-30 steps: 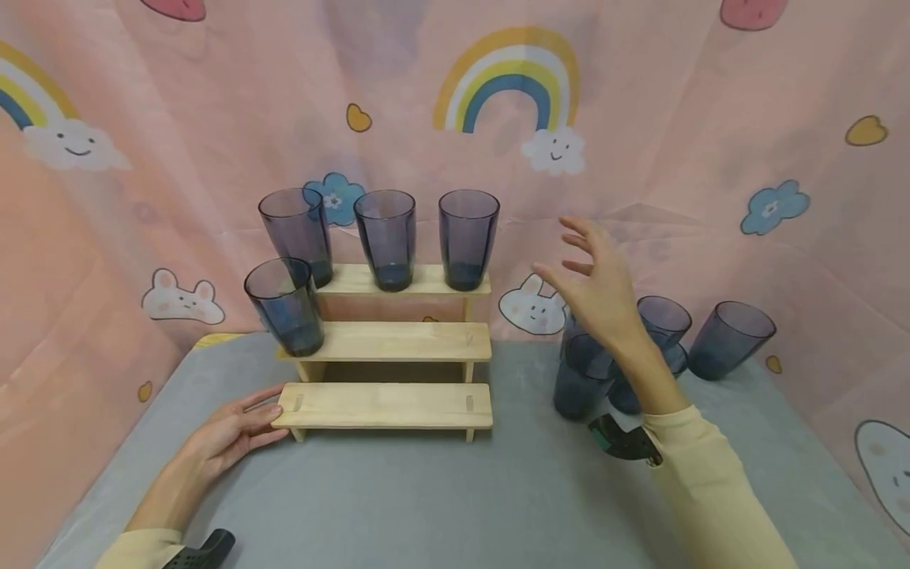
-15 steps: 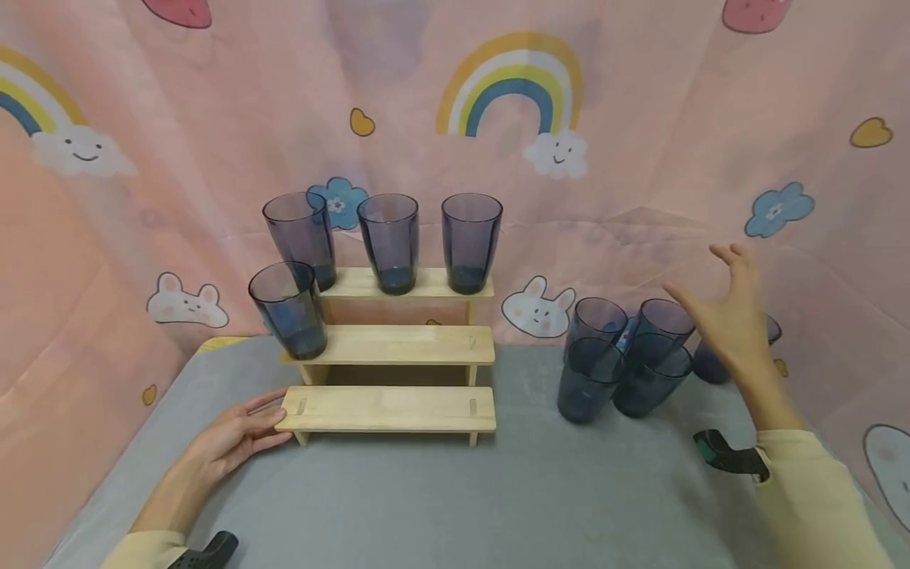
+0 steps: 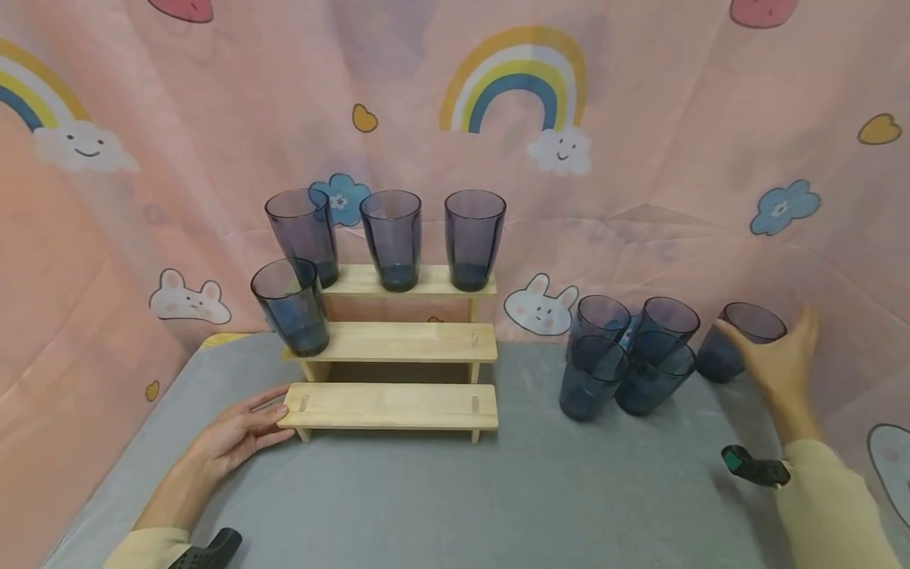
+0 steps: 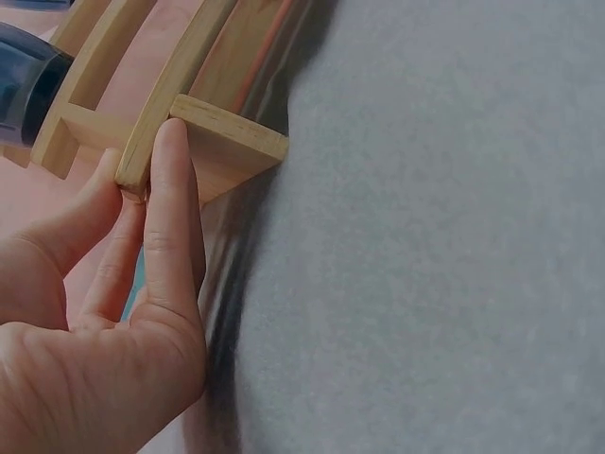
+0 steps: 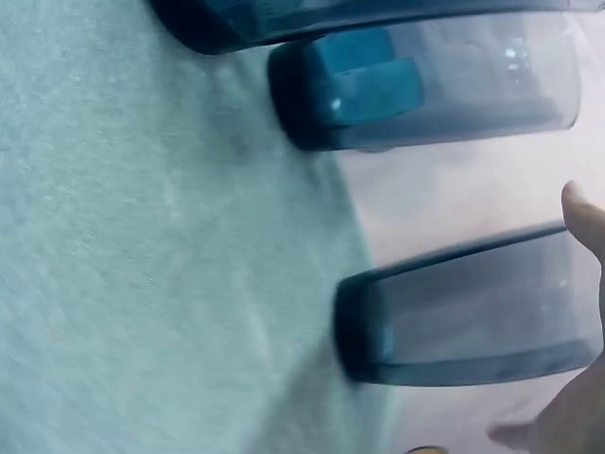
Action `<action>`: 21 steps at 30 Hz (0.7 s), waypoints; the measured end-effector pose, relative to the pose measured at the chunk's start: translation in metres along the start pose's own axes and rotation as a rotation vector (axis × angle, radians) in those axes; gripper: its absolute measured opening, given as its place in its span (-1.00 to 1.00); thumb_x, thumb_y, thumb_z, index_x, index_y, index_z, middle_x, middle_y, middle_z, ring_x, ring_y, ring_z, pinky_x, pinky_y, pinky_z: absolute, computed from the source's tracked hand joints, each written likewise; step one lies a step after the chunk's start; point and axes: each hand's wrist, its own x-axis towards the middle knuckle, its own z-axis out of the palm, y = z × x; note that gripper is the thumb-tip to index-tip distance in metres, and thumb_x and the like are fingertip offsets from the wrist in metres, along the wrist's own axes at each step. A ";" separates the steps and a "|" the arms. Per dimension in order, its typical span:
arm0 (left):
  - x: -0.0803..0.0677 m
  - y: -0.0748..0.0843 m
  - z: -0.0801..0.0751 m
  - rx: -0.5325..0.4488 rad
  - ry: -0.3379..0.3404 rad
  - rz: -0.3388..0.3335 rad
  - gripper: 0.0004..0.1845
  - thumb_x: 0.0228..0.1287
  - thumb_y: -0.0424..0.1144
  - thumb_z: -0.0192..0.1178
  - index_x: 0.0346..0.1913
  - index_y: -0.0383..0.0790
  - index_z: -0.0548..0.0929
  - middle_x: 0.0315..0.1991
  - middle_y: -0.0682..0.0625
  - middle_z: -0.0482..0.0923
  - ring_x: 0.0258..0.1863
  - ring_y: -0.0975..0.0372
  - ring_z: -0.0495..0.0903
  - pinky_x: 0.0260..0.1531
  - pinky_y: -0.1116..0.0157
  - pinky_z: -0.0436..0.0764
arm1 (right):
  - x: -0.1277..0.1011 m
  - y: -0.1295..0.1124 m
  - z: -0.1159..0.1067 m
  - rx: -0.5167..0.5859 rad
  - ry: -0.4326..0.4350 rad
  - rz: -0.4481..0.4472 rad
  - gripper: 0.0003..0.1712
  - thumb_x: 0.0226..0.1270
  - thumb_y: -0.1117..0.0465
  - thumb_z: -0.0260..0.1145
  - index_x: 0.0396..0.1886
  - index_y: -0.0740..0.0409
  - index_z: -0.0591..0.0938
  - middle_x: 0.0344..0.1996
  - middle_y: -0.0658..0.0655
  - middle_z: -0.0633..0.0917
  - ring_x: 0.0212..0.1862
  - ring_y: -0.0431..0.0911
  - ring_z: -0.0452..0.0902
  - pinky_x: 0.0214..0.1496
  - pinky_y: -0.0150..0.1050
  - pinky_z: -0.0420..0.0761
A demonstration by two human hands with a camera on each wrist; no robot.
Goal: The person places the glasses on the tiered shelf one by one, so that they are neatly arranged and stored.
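Two hands work at a grey desk (image 3: pixel 441 506) before a pink backdrop (image 3: pixel 675 158) printed with rainbows, clouds and rabbits; no writing or label can be read on anything. Left of the wooden stepped rack (image 3: pixel 398 341), the left hand (image 3: pixel 231 435) lies on the desk with its fingers (image 4: pixel 175 218) straight and relaxed, their tips pressed against the left end of the rack's lowest step (image 3: pixel 387 405). On the rack itself stand four dark tinted glasses, all upright and with nothing visible in them: one glass on the middle step (image 3: pixel 290 307) at its left end, and three glasses on the top step (image 3: pixel 390 239) in a row. Right of the rack, four more glasses in a cluster (image 3: pixel 626 356) sit close together on the desk, also holding nothing that can be seen. Farther right of the rack, near the backdrop, stands the lone glass (image 3: pixel 739 341), apart from the cluster. The right hand (image 3: pixel 778 363) is at this glass, fingers spread and loosely curved about its side; whether they already touch it cannot be told, and no firm grip is seen.
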 end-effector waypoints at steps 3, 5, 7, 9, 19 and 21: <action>0.000 0.000 0.001 0.008 0.002 0.000 -0.16 0.46 -0.43 0.07 0.55 -0.34 -0.25 -0.05 0.12 0.53 -0.04 0.21 0.65 0.01 0.18 0.66 | -0.002 0.009 0.004 0.054 -0.025 0.070 0.27 0.23 -0.05 0.39 0.58 0.01 -0.34 0.56 0.13 -0.29 0.55 -0.03 -0.43 0.57 -0.03 -0.27; 0.001 -0.001 0.001 0.007 0.003 -0.001 -0.16 0.46 -0.42 0.07 0.55 -0.33 -0.25 -0.05 0.11 0.54 -0.05 0.21 0.65 0.01 0.18 0.66 | -0.003 0.013 0.006 0.092 -0.029 0.095 0.27 0.24 -0.02 0.39 0.58 0.00 -0.36 0.56 0.12 -0.30 0.55 -0.06 -0.44 0.57 -0.09 -0.29; 0.001 -0.001 0.002 0.005 0.003 -0.002 -0.15 0.45 -0.42 0.08 0.55 -0.33 -0.25 -0.05 0.11 0.54 -0.05 0.21 0.65 0.01 0.19 0.66 | -0.005 0.015 0.009 0.128 -0.012 0.104 0.24 0.23 0.02 0.41 0.59 -0.02 -0.29 0.56 0.11 -0.22 0.55 -0.10 -0.35 0.57 -0.16 -0.24; 0.001 -0.001 0.002 0.000 0.000 -0.004 -0.15 0.45 -0.42 0.08 0.55 -0.32 -0.26 -0.05 0.11 0.54 -0.05 0.21 0.65 0.00 0.19 0.66 | -0.007 0.018 0.012 0.117 0.004 0.120 0.17 0.23 0.00 0.42 0.59 -0.02 -0.18 0.54 0.16 -0.05 0.54 -0.07 -0.17 0.57 -0.18 -0.09; -0.001 0.000 0.001 -0.016 -0.006 -0.003 -0.15 0.46 -0.42 0.07 0.55 -0.32 -0.27 -0.05 0.12 0.54 -0.05 0.21 0.65 -0.01 0.20 0.67 | -0.018 0.023 0.007 0.028 -0.029 0.184 0.08 0.19 -0.10 0.44 0.55 -0.02 0.04 0.27 0.09 0.36 0.32 0.01 0.25 0.37 -0.22 0.32; -0.001 0.001 0.000 -0.016 -0.006 -0.001 -0.15 0.46 -0.42 0.07 0.55 -0.32 -0.26 -0.05 0.12 0.54 -0.05 0.22 0.65 -0.01 0.20 0.67 | -0.022 0.023 0.006 0.017 -0.031 0.177 0.05 0.18 -0.11 0.44 0.54 -0.05 0.07 0.18 -0.04 0.39 0.28 -0.01 0.29 0.30 -0.29 0.35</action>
